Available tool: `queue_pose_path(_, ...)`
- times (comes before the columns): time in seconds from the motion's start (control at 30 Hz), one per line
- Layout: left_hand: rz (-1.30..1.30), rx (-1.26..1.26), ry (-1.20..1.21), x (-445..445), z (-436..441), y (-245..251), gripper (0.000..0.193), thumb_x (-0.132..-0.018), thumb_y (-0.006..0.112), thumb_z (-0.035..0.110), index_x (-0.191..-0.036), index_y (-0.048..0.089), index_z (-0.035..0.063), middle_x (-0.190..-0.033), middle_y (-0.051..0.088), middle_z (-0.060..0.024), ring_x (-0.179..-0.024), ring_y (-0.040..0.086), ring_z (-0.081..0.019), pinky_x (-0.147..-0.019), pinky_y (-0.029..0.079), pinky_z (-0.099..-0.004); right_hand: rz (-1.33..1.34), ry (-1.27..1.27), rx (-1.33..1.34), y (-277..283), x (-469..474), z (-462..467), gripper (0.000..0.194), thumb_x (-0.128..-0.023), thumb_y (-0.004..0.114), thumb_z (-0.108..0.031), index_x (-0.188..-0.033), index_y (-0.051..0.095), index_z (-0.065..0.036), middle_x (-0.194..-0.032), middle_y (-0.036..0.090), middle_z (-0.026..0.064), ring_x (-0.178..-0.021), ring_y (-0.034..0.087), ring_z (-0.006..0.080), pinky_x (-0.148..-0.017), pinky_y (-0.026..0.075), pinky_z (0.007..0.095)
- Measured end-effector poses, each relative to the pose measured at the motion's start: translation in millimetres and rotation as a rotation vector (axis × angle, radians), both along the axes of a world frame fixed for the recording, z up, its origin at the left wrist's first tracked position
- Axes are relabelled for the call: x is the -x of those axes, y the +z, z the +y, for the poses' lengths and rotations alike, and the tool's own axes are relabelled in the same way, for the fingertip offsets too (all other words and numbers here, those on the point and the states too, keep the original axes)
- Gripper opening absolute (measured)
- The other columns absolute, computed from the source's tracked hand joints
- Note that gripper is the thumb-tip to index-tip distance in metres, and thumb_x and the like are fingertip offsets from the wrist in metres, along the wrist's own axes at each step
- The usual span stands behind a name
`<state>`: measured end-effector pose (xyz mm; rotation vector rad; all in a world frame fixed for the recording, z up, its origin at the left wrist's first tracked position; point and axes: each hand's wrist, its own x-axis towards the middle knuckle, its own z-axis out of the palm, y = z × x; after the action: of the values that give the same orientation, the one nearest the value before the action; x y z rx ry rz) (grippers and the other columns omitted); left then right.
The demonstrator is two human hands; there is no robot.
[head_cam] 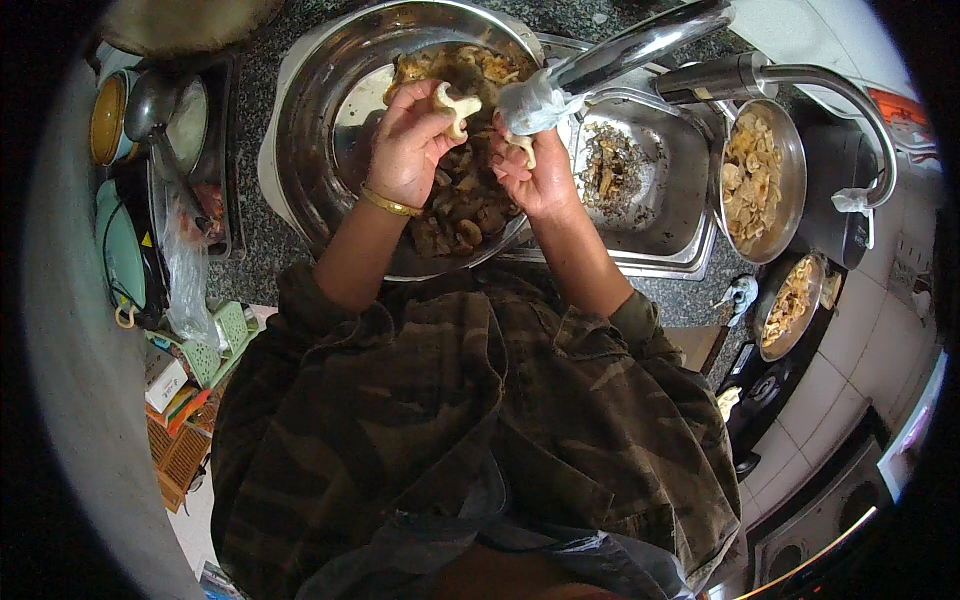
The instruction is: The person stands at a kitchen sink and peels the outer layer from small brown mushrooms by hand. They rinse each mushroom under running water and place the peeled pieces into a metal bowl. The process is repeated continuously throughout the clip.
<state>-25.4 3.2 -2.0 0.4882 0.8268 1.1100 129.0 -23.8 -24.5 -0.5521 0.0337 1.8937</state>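
My left hand [410, 146] pinches a pale piece of mushroom [456, 107] between thumb and fingers. My right hand [538, 169], partly hidden by the cloth-wrapped faucet spout, holds another pale mushroom piece [523, 148]. Both hands are above a large stainless steel basin [306, 112]. In the basin lie brown, wet mushroom pieces [469, 217] and murky water with more pieces near the far side. A gold-coloured bracelet circles my left wrist.
Right of the basin is a steel sink [682, 217] with dark scraps [615, 169]. A chrome faucet [645, 45] reaches over the basin. Farther right stand a bowl of pale slices [752, 176] and a smaller filled bowl [787, 307]. A ladle [152, 112] and dishes stand at left.
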Motion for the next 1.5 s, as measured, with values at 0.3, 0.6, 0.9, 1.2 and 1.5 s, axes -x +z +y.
queue_pose_path(0.3,1.251,-0.959,-0.288,-8,-10,-1,0.020,-0.074,0.063,0.006,-0.093,0.061,0.0039,-0.101,0.059,-0.0089,-0.098,0.053,-0.0215,-0.085,0.042,-0.0338,-0.263,0.136,0.044,-18,9,-10,0.034,-0.089,0.051,-0.036,-0.113,0.050,-0.012,-0.099,0.058,0.0034,-0.088,0.059,0.0168,-0.066,0.051,0.0316)
queue_pose_path(0.6,1.700,-0.669,-0.646,-5,71,-76,0.030,-0.078,0.055,0.010,-0.107,0.060,0.0139,-0.114,0.055,-0.0104,-0.104,0.053,-0.0272,-0.085,0.044,-0.0367,-0.468,-0.386,0.023,-6,-91,-54,0.021,-0.087,0.055,-0.020,-0.102,0.054,-0.006,-0.096,0.057,0.0103,-0.081,0.059,0.0163,-0.058,0.050,0.0212)
queue_pose_path(0.9,1.731,-0.722,-0.648,-71,51,-142,0.030,-0.083,0.050,0.017,-0.111,0.058,0.0087,-0.122,0.050,-0.0091,-0.114,0.046,-0.0261,-0.090,0.044,-0.0373,0.214,-1.069,-0.138,7,-244,-94,0.071,-0.084,0.050,-0.036,-0.130,0.022,0.010,-0.129,0.034,0.0317,-0.117,0.042,0.0411,-0.092,0.046,0.0457)
queue_pose_path(1.2,0.826,-0.182,-0.526,-32,64,-121,0.016,-0.083,0.058,0.009,-0.098,0.058,0.0032,-0.086,0.063,-0.0089,-0.080,0.062,-0.0178,-0.065,0.049,-0.0279,-0.536,-0.214,0.050,-11,-95,-68,0.035,-0.086,0.054,-0.018,-0.116,0.047,-0.002,-0.100,0.060,0.0147,-0.079,0.060,0.0219,-0.069,0.051,0.0313)
queue_pose_path(1.5,0.013,0.241,-0.321,-21,27,-37,0.022,-0.091,0.043,0.015,-0.110,0.053,0.0098,-0.101,0.060,-0.0050,-0.091,0.059,-0.0187,-0.074,0.050,-0.0359,-1.001,0.081,-0.166,-16,13,-11,0.037,-0.081,0.065,-0.018,-0.112,0.050,-0.006,-0.089,0.058,0.0012,-0.069,0.053,0.0101,-0.060,0.046,0.0241)
